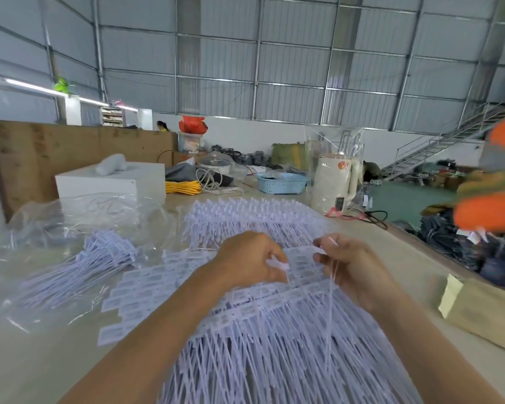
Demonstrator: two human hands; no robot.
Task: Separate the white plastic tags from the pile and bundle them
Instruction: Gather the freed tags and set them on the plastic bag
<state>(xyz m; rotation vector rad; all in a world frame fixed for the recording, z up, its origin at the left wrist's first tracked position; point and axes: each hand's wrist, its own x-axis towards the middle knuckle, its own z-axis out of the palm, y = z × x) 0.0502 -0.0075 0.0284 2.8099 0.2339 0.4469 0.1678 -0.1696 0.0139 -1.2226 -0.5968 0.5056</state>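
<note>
**Head view: both hands pinching tags over the pile**

Head camera is showing the pile of white plastic tags (274,330) spreading across the table (27,360) from the centre down to 6 o'clock, label ends lying toward you at mid-frame and thin tails fanning toward the bottom edge. A second sheet of joined tags (245,217) is lying just beyond your hands, toward 12 o'clock.

Your left hand (251,260) is curling over the pile's centre, its fingers pinching a single tag (277,265) whose tail is hanging down onto the heap. Your right hand (353,263), just beside it at 3 o'clock, is gripping another thin tag strand (331,301) between thumb and fingers, the strand trailing down across the pile.

At 9 o'clock a separated bundle of tags (99,258) is resting on clear plastic bags (70,217), well apart from your hands. Farther out toward 11 o'clock a white box (111,182) is sitting, with a yellow cord coil (184,188) beside it. Near 1 o'clock a blue basket (282,183) and a white kettle (334,182) wrapped in clear film are standing at the table's far edge. At 4 o'clock a cardboard box (484,313) is lying on the table's right side.
</note>
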